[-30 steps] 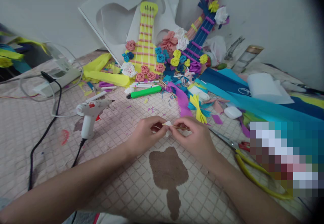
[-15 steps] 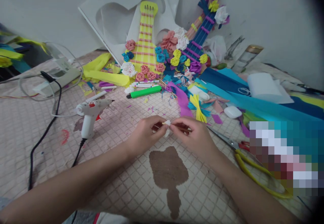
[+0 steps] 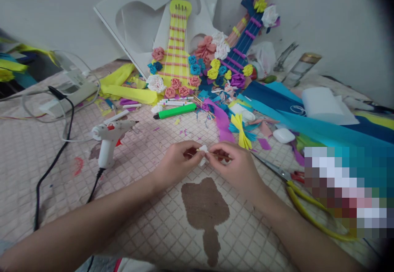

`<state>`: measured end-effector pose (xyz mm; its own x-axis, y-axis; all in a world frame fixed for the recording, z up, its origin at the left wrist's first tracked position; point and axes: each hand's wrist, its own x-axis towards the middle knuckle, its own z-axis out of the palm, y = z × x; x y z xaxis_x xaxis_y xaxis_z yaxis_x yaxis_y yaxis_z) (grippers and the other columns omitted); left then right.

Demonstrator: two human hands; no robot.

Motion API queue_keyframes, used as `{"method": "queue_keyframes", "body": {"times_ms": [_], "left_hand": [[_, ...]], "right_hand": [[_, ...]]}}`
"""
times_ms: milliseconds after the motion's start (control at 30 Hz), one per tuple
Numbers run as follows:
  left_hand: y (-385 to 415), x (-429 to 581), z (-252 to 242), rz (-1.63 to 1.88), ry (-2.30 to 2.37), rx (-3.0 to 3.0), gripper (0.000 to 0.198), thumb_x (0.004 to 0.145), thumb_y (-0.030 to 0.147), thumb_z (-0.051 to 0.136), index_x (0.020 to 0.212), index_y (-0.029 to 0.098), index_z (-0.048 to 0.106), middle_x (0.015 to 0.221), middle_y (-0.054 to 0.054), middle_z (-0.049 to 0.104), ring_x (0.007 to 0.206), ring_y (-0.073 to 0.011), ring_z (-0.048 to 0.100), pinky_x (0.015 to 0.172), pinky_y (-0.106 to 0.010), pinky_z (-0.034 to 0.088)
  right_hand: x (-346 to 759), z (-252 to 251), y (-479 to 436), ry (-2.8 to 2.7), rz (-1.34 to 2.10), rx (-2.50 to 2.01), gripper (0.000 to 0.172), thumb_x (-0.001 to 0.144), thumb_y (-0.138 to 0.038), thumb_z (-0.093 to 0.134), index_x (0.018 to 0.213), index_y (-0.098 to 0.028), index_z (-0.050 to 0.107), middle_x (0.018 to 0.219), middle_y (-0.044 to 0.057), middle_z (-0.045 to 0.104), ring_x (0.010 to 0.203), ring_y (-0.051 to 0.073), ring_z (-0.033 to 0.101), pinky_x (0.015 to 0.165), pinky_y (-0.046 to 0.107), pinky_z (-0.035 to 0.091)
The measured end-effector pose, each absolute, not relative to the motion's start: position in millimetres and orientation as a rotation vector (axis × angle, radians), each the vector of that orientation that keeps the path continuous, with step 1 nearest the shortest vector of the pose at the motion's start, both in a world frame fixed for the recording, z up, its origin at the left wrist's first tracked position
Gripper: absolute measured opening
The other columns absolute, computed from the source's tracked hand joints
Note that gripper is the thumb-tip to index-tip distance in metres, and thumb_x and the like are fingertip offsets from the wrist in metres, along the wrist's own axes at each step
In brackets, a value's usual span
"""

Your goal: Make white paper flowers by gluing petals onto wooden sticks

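Observation:
Just above a brown patch on the quilted table cover, my two hands meet fingertip to fingertip. My left hand [image 3: 178,159] is closed in a pinch on a small piece of white paper [image 3: 203,149], which looks wrapped round a thin stick. My right hand [image 3: 235,163] is closed on the thin wooden stick [image 3: 224,157], its fingertips touching the paper's right side. The stick's far end shows near the left fingers. To the right of my right hand lie scissors [image 3: 281,173] with yellow handles, blades pointing toward it.
A white hot glue gun [image 3: 107,145] and its black cord lie left. A green marker [image 3: 175,111] lies ahead. Behind stand a yellow paper guitar [image 3: 177,54] and a blue one [image 3: 243,44] with paper flowers. Paper scraps and blue crepe paper [image 3: 271,99] spread to the right.
The fingers of my right hand have shifted slightly on the stick, and a little more of it shows. My left hand keeps its pinch in nearly the same place.

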<state>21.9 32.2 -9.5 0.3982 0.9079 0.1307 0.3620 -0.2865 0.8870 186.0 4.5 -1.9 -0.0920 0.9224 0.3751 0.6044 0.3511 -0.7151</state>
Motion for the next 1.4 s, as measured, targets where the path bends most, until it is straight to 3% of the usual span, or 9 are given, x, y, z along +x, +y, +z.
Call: {"method": "queue_keyframes", "body": {"times_ms": [267, 533, 867, 1067, 1400], "left_hand": [[32.8, 22.3, -12.5, 0.894, 1.127, 1.872, 0.013, 0.077, 0.025, 0.055, 0.079, 0.014, 0.063, 0.064, -0.001, 0.061, 0.058, -0.0107, 0.054, 0.051, -0.020, 0.045], [31.9, 21.6, -14.4, 0.911, 1.112, 1.903, 0.021, 0.073, 0.025, 0.062, 0.092, 0.015, 0.065, 0.079, -0.004, 0.066, 0.070, -0.0130, 0.060, 0.058, -0.022, 0.052], [29.7, 21.1, -10.3, 0.890, 1.082, 1.909, 0.018, 0.079, 0.025, 0.056, 0.091, 0.016, 0.066, 0.085, -0.005, 0.069, 0.073, -0.0128, 0.062, 0.064, -0.023, 0.053], [31.7, 21.1, -6.9, 0.858, 1.111, 1.848, 0.015, 0.080, 0.025, 0.054, 0.077, 0.015, 0.064, 0.070, -0.002, 0.066, 0.064, -0.0113, 0.060, 0.058, -0.020, 0.048], [36.7, 20.3, -11.4, 0.833, 1.139, 1.687, 0.016, 0.077, 0.025, 0.055, 0.070, 0.014, 0.063, 0.062, 0.000, 0.060, 0.059, -0.0098, 0.053, 0.056, -0.021, 0.041]], "right_hand": [[191.8, 2.0, 7.8, -1.818, 0.852, -1.408, 0.018, 0.081, -0.029, 0.054, 0.072, -0.017, 0.065, 0.067, 0.001, 0.065, 0.059, 0.013, 0.057, 0.052, 0.023, 0.043], [190.4, 1.3, 7.5, -1.678, 0.799, -1.460, 0.012, 0.074, -0.027, 0.061, 0.069, -0.017, 0.064, 0.066, 0.001, 0.066, 0.061, 0.014, 0.060, 0.057, 0.025, 0.048], [188.4, -0.3, 8.3, -1.672, 0.769, -1.427, 0.007, 0.072, -0.022, 0.060, 0.067, -0.017, 0.060, 0.063, 0.000, 0.062, 0.059, 0.012, 0.058, 0.055, 0.022, 0.045], [187.3, 0.6, 5.2, -1.782, 0.728, -1.439, 0.010, 0.073, -0.019, 0.059, 0.064, -0.017, 0.056, 0.058, -0.002, 0.057, 0.055, 0.010, 0.053, 0.052, 0.020, 0.041], [185.4, 0.9, 5.4, -1.906, 0.680, -1.360, 0.011, 0.073, -0.016, 0.059, 0.062, -0.017, 0.055, 0.059, -0.002, 0.057, 0.056, 0.010, 0.051, 0.054, 0.021, 0.040]]}}
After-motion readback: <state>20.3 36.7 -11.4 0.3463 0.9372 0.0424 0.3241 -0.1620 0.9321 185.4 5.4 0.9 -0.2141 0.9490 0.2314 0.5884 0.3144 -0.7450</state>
